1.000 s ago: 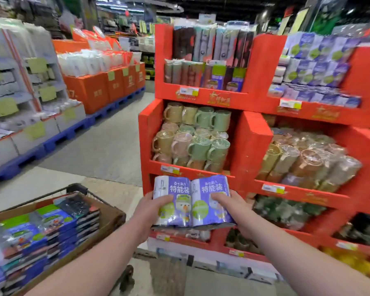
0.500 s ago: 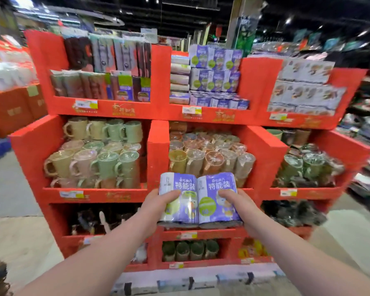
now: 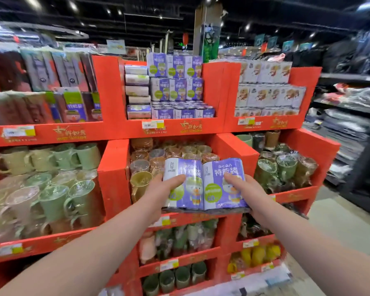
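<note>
I hold a purple and white twin pack of rolls [image 3: 204,184] out in front of me, level with the middle shelf of a red display stand [image 3: 113,174]. My left hand [image 3: 160,194] grips its left side, thumb across the front. My right hand [image 3: 246,191] grips its right side, with the thumb on the label. Matching purple packs [image 3: 176,82] are stacked in the top middle bay of the stand.
The bay behind the pack holds wrapped cups [image 3: 154,154]. Green and beige mugs [image 3: 51,189] fill the bay to the left, and dark green cups [image 3: 284,169] the one to the right. White boxes [image 3: 267,88] sit top right. Clothing shelves [image 3: 348,116] line the far right.
The view has swung right and closer to the stand; the trolley from one second ago is out of sight. The pack stays in both hands and now sits in front of the middle bay.
</note>
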Demonstrator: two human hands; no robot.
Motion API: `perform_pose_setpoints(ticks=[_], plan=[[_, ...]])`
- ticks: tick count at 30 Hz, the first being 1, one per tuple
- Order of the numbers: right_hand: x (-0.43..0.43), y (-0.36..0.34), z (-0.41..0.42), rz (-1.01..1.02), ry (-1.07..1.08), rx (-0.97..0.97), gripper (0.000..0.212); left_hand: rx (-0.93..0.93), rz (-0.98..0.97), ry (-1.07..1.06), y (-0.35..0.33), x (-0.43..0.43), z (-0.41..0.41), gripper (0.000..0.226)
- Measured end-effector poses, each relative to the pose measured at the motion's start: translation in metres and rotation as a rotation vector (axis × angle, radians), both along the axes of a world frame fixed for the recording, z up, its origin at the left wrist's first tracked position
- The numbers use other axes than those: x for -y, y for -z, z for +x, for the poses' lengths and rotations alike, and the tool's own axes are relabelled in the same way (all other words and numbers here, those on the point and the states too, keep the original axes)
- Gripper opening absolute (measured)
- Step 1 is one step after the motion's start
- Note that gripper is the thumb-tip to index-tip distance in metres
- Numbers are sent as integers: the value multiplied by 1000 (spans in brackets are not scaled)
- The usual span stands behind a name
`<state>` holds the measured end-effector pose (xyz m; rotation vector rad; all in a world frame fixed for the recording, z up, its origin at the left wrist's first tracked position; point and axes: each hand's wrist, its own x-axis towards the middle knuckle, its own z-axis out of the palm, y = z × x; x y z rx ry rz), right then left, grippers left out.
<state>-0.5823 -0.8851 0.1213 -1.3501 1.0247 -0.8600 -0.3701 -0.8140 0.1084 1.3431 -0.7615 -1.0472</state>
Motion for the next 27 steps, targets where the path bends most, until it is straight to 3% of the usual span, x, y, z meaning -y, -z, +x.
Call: perform_pose_setpoints(ticks=[4, 7, 10, 14, 18, 21, 25, 27], plan=[[51, -18, 1, -40, 92, -6, 43, -23, -65, 75, -13, 62, 5, 44], [88, -35, 14, -73, 116, -30, 50, -47, -99, 118, -23, 103, 20, 43], [125, -48, 37, -107, 95, 4, 36, -71, -144, 129, -37, 138, 43, 43], [169, -66, 76, -159, 61, 25, 37, -67, -220, 102, -59, 178, 82, 33], [208, -82, 109, -197, 38, 44, 35, -31, -276, 58, -71, 210, 110, 43], [235, -93, 131, -225, -14, 53, 30, -29, -298, 4, -78, 230, 126, 29], [273, -109, 159, -297, -90, 51, 19, -12, -321, -93, -91, 251, 147, 49], [293, -118, 173, -323, -136, 46, 11, -20, -328, -141, -97, 260, 156, 42]])
